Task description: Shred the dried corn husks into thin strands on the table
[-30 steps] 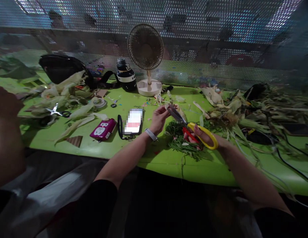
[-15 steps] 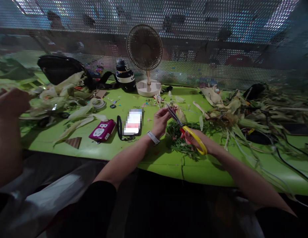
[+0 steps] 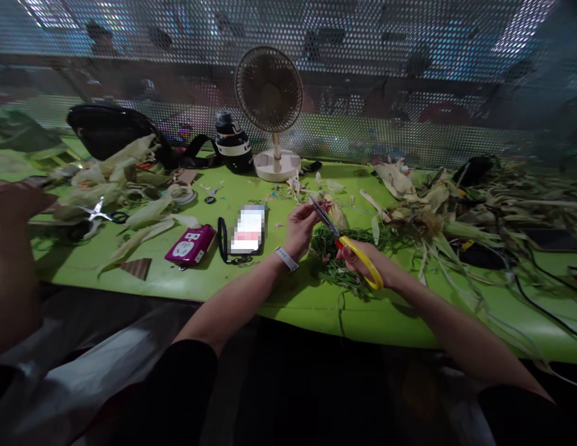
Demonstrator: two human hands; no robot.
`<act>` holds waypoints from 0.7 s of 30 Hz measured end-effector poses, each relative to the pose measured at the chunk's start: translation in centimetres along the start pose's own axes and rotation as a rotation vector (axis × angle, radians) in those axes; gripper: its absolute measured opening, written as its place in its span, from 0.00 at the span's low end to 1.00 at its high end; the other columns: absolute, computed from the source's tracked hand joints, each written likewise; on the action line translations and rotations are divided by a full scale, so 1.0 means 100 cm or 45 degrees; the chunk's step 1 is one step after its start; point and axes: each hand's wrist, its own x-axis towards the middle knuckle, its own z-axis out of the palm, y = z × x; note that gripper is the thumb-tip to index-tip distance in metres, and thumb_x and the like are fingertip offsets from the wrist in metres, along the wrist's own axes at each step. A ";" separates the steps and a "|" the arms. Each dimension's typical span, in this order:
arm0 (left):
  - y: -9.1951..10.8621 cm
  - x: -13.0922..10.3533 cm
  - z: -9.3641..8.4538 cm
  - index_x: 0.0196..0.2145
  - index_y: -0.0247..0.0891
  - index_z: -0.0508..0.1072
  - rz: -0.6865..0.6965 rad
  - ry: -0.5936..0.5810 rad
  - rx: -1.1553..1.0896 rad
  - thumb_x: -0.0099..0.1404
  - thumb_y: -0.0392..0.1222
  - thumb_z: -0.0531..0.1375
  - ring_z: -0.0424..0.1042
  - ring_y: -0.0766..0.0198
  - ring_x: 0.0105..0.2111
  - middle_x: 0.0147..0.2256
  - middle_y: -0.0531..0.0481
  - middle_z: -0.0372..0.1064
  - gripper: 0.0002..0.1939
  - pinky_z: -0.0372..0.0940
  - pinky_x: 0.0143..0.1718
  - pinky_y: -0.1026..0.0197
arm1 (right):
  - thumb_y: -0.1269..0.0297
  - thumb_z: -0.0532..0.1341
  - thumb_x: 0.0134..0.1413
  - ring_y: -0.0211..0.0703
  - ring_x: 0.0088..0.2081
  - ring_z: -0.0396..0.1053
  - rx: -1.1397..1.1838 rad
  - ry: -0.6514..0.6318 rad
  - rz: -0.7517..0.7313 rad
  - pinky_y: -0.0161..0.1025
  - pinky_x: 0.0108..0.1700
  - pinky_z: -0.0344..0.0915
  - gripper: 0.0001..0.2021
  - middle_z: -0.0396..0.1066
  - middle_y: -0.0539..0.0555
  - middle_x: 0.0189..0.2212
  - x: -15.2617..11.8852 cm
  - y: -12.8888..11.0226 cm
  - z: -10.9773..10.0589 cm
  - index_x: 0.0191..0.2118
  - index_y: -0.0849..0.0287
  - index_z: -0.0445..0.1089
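Note:
My right hand (image 3: pixel 360 260) is closed on scissors (image 3: pixel 369 267) with yellow and red handles, their blades pointing up and left. The blade tips lie beside the fingers of my left hand (image 3: pixel 301 228), which are pinched on something small that I cannot make out. A pale band circles my left wrist. Under and beside both hands is a heap of thin green stems and leaves (image 3: pixel 346 279). Just behind my fingers a pale dry husk (image 3: pixel 336 214) stands out against the green table (image 3: pixel 288 303).
Left of my hands lie a phone (image 3: pixel 248 229) and a purple device (image 3: pixel 190 246). A fan (image 3: pixel 276 162) and a dark bottle (image 3: pixel 233 148) stand behind. Husks (image 3: pixel 437 210) pile up at right. Another person's hand (image 3: pixel 16 201) is at far left, near metal scissors (image 3: pixel 100 212).
The other person's hand at far left has shifted, and the metal scissors beside it now show clearly. My hands keep nearly the same pose; the whole view has shifted slightly.

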 end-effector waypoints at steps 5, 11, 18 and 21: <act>-0.001 0.001 -0.001 0.31 0.37 0.78 -0.003 -0.031 0.020 0.48 0.43 0.72 0.78 0.59 0.41 0.34 0.47 0.79 0.13 0.69 0.48 0.54 | 0.32 0.51 0.52 0.32 0.16 0.55 0.053 0.014 0.121 0.33 0.18 0.57 0.28 0.57 0.44 0.18 0.000 -0.005 0.002 0.31 0.56 0.60; 0.000 0.005 -0.003 0.32 0.36 0.77 -0.080 -0.004 -0.014 0.47 0.41 0.73 0.78 0.61 0.39 0.33 0.49 0.79 0.14 0.69 0.47 0.57 | 0.31 0.56 0.46 0.32 0.20 0.55 -0.069 0.114 -0.039 0.32 0.21 0.55 0.29 0.57 0.46 0.20 0.003 -0.007 -0.007 0.28 0.58 0.62; 0.006 0.013 -0.006 0.33 0.36 0.75 -0.037 0.082 -0.085 0.53 0.37 0.70 0.78 0.63 0.41 0.36 0.48 0.79 0.10 0.68 0.50 0.56 | 0.24 0.45 0.47 0.35 0.18 0.57 0.117 0.172 0.088 0.34 0.21 0.58 0.38 0.58 0.46 0.19 0.007 0.009 -0.016 0.33 0.59 0.65; 0.006 0.013 -0.005 0.32 0.36 0.75 -0.025 0.072 -0.089 0.53 0.36 0.69 0.78 0.65 0.39 0.36 0.49 0.79 0.09 0.69 0.49 0.57 | 0.24 0.45 0.47 0.34 0.19 0.57 0.111 0.143 0.100 0.33 0.20 0.58 0.38 0.59 0.46 0.19 0.010 0.016 -0.014 0.34 0.59 0.65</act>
